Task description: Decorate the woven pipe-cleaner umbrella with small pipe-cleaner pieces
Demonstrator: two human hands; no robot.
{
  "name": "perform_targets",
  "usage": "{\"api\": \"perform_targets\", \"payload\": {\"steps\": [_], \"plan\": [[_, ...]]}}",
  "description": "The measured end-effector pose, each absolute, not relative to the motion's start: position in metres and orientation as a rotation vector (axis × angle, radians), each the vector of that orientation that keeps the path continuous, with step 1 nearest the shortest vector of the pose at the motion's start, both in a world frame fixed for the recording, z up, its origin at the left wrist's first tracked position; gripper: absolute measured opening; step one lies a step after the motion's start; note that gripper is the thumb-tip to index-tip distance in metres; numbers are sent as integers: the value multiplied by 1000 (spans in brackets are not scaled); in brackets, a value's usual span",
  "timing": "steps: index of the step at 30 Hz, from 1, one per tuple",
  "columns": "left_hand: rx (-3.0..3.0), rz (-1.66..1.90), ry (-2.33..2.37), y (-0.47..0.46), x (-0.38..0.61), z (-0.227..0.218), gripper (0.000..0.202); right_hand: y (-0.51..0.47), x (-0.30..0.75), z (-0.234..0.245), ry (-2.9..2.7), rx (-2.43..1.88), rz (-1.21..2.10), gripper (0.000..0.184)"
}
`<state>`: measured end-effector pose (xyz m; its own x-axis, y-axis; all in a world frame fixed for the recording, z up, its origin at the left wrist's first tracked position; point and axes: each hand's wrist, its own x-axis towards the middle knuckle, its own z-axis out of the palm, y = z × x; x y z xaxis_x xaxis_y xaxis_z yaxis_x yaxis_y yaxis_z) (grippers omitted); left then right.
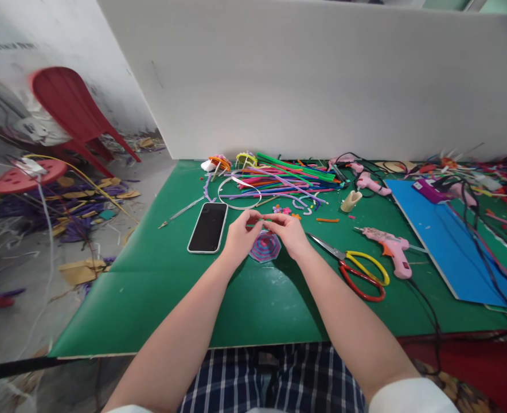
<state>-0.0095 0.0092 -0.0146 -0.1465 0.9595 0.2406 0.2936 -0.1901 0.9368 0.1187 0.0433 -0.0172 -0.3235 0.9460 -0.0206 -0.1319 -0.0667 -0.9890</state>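
Left hand (pixel 241 232) and right hand (pixel 288 232) are meeting over the middle of the green table (pixel 159 298), fingertips pinching together on a thin pink strip (pixel 265 217) stretched between them. Both hands are closing on that strip; the grip detail is small, so which fingers are doing the pinching cannot be told. Directly beneath the hands a round pink-and-blue woven disc (pixel 265 248) is lying flat on the table, partly covered by the palms; whether the strip is joining it is probably so but unclear.

Left of the left hand, just beside it, a smartphone (pixel 208 227) is lying face up, screen dark. Right of the right hand, scissors with yellow and red handles (pixel 361 274) are resting near, blades pointing toward the hands. Farther right a pink glue gun (pixel 389 248) is lying on its side. On the far side a heap of coloured straws (pixel 288 175) and a white ring (pixel 239 193) are sitting. A blue sheet (pixel 451 246) is covering the right of the table.
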Motion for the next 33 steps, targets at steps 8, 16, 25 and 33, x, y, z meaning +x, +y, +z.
{"api": "perform_targets", "payload": {"steps": [8,16,25,33], "plan": [[1204,1458,1339,11,-12,-13,10,43,119,-19,-1316,-944,1530,18],[1112,1443,1264,12,-10,-11,12,42,119,-20,-1151,-717,1708,23],[1102,1473,1266,14,-14,-13,15,44,127,-15,-1345,-832,1569,20],[907,1515,1273,16,-22,-13,24,49,129,-18,-1782,-991,1006,13]]}}
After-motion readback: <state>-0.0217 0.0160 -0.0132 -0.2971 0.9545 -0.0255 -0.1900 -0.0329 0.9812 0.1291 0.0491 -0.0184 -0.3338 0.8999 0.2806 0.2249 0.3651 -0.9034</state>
